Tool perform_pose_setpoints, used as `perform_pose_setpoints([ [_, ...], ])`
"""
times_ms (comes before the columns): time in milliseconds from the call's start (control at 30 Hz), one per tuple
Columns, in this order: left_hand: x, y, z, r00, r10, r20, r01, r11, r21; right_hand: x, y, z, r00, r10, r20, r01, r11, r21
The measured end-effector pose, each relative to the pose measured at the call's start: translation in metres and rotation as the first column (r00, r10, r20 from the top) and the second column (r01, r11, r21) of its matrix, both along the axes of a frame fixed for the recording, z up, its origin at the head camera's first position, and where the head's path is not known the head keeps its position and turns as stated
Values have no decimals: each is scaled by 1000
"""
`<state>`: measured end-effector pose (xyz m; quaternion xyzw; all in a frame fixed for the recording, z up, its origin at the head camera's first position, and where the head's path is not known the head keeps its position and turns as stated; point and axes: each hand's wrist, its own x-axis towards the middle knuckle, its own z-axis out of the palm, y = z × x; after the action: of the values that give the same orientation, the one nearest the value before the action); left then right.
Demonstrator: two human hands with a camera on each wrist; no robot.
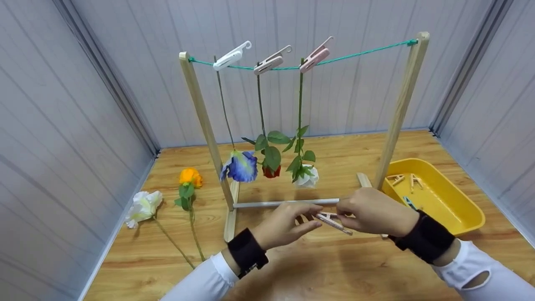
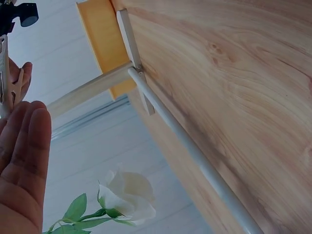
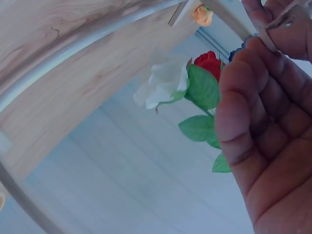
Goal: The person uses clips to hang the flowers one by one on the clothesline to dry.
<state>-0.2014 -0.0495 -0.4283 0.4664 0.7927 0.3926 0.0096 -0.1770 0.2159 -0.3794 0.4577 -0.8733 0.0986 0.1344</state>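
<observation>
In the head view, my right hand point(image 1: 370, 211) pinches a pale pink clothespin point(image 1: 334, 222) between thumb and fingers, low in front of the rack. My left hand point(image 1: 284, 225) reaches to the clothespin's other end, its fingertips right at it and its thumb held apart below. The left wrist view shows the clothespin point(image 2: 7, 83) at the left edge by nearly straight fingers point(image 2: 34, 141). Behind the hands a blue iris point(image 1: 241, 166), a red rose point(image 1: 271, 170) and a white rose point(image 1: 307, 175) hang head down, each stem clipped to a green cord point(image 1: 355, 54).
The cord runs between two wooden posts point(image 1: 403, 100) joined by a grey bottom bar point(image 1: 284, 204). A yellow basin point(image 1: 459, 196) with several clothespins stands right. On the table's left lie a white flower point(image 1: 144, 207) and an orange flower point(image 1: 191, 177), stems pointing toward me.
</observation>
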Motion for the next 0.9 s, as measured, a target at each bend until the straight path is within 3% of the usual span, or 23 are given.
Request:
perform_pose_setpoints([
  [167,0,-3,-2,1000,4,-23,-2,998,60,-2,-7,-3,999,22,-36,-23,999,-25],
  [400,0,-7,-9,993,69,-97,-48,979,199,3,-13,-11,998,-22,59,29,992,-121],
  [633,2,-10,-13,977,105,-185,-57,967,248,6,-17,-18,997,-45,-69,39,996,-86],
  [733,2,-11,-12,979,106,-172,-63,969,238,5,-17,-20,990,-24,-141,14,997,-71],
  [900,1,-16,-10,994,94,-50,-85,984,155,2,-16,-26,972,22,-233,-43,996,-82],
])
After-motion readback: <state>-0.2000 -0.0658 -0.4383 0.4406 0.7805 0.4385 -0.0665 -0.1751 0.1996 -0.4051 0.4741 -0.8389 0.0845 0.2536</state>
